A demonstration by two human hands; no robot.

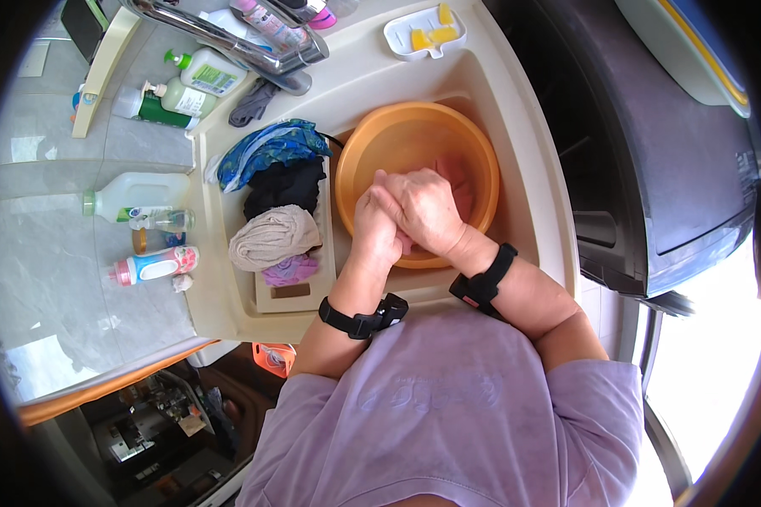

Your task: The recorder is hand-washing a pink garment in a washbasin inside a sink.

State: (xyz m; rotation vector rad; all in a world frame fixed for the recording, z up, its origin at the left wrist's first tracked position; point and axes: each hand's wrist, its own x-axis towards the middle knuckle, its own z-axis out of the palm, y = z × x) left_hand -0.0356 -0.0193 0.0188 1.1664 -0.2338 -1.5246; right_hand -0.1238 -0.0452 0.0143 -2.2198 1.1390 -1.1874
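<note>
My left hand (378, 222) and my right hand (426, 201) are pressed together over the near side of an orange plastic basin (349, 136). The right lies partly over the left, with its fingers bent around it. Whether anything is between the palms is hidden. Water fills the basin, and a reddish cloth (460, 184) lies in it at the right. To the left, on a cream washboard ledge (298, 300), are a blue patterned cloth (273, 152), a black cloth (285, 188), a rolled beige towel (274, 237) and a purple cloth (290, 270).
The basin stands in a cream sink (545, 190) below a chrome faucet (247, 47). A soap dish (425, 35) with yellow soap pieces sits on its far rim. Pump bottles (210, 73) and a detergent jug (143, 195) are at left. A dark appliance (678, 158) borders the right side.
</note>
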